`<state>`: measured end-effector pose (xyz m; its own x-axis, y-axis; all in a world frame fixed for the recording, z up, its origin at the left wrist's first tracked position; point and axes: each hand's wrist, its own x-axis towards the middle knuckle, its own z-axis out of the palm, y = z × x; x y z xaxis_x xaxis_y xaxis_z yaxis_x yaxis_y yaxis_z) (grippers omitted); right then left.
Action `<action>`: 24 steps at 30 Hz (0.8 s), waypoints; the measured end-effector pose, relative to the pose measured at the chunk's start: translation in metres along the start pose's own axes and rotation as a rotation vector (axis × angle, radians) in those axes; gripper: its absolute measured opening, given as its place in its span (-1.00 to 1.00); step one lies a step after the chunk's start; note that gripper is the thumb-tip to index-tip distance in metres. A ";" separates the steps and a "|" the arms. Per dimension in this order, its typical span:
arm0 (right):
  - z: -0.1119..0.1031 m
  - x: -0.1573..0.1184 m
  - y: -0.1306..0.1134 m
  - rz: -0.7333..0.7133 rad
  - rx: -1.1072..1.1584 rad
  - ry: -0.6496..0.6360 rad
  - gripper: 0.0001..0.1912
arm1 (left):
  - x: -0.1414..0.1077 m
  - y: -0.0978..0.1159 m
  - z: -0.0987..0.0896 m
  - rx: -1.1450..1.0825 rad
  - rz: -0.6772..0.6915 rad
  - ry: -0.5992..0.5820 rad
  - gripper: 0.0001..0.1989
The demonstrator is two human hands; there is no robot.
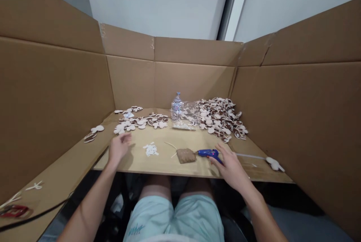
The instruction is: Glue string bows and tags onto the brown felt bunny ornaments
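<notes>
My left hand (120, 148) hovers open over the near left of the wooden table (166, 163), holding nothing. My right hand (229, 166) is spread at the table's front edge, its fingertips against the rear of a blue hot glue gun (210, 154); it does not appear to grip it. The gun's nozzle points left at a brown textured pad (186, 156). Between my hands lie white cut-out pieces (150, 149). A large heap of brown-and-white mouse-head cut-outs (220, 117) rests farther back on the right.
More cut-outs (141, 121) spread across the back left. A plastic water bottle (176, 106) and clear plastic bag (183, 116) stand by the heap. Cardboard walls (56, 95) surround the table. A white cut-out (273, 163) lies right; a black cable (34, 217) runs lower left.
</notes>
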<state>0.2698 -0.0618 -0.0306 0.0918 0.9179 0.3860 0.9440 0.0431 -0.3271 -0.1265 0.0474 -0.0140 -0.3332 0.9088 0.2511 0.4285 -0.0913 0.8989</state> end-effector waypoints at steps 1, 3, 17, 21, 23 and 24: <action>0.006 0.000 0.004 0.057 -0.076 -0.044 -0.55 | 0.013 0.000 -0.003 0.066 0.011 0.037 -0.67; 0.017 0.001 0.011 0.147 -0.166 -0.093 -0.65 | 0.037 0.000 -0.009 0.194 0.022 0.076 -0.64; 0.048 0.008 0.028 0.022 -0.108 0.048 -0.69 | 0.081 -0.019 -0.012 0.432 -0.022 0.051 -0.71; 0.044 0.010 0.024 -0.078 -0.021 0.168 -0.60 | 0.066 -0.007 -0.008 0.248 0.010 0.124 -0.67; 0.041 0.010 0.021 -0.137 0.050 0.250 -0.57 | 0.053 0.001 -0.003 0.115 0.030 0.131 -0.63; 0.040 0.009 0.019 -0.148 0.082 0.280 -0.56 | 0.045 0.006 0.001 0.042 0.044 0.120 -0.63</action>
<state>0.2763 -0.0368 -0.0676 0.0497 0.7557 0.6530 0.9261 0.2100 -0.3135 -0.1384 0.0883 0.0022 -0.4103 0.8487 0.3337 0.4788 -0.1110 0.8709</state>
